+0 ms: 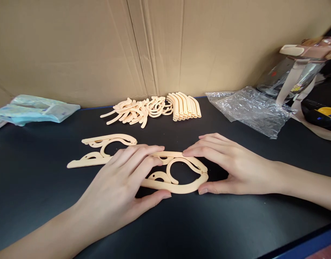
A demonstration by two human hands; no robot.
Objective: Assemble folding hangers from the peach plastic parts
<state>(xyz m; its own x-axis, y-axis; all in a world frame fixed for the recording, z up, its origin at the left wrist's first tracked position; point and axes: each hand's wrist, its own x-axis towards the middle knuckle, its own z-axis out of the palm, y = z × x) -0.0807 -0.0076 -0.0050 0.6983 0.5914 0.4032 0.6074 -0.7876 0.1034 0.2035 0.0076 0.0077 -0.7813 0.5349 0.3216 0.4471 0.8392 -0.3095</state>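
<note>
A peach plastic folding hanger (178, 176) lies flat on the black table (181, 223) between both hands. My left hand (122, 187) rests over its left half, fingers on its top bar and thumb pressed against its lower edge. My right hand (230, 165) grips its right end, fingers on the top edge and thumb at the bottom edge. A second hanger of the same kind (100, 151) lies just left of it, partly under my left fingertips' reach, untouched.
A heap of loose peach hanger parts (143, 109) and a neat row of curved pieces (185, 106) lie at the back by a cardboard wall (165, 43). A crumpled clear bag (249, 108) and a water bottle (297, 72) sit right; a blue packet (35, 109) lies left.
</note>
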